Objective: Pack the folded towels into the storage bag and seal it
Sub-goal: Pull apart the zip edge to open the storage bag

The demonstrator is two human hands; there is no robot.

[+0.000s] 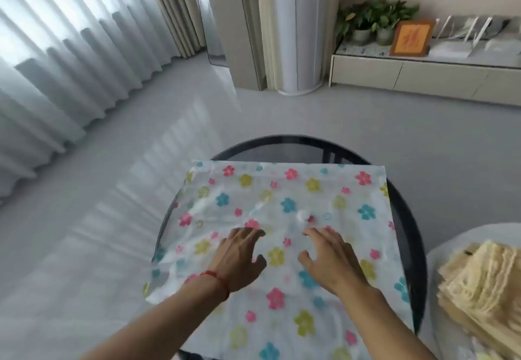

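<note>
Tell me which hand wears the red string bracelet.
The left hand: a red string circles its wrist, while the right hand has a bare wrist. Both rest on the flowered storage bag.

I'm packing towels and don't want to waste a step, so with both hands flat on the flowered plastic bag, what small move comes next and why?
Probably find and open the bag's mouth. The flower-printed plastic storage bag lies flat and looks empty on the round dark glass table, the left hand and right hand rest open on it, and the stack of folded cream towels waits unpacked at the right.

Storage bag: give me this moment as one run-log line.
phase: bag prep | storage bag: flat on round table | left hand, right hand: open, pressing bag | folded towels: stacked right, unpacked
</note>
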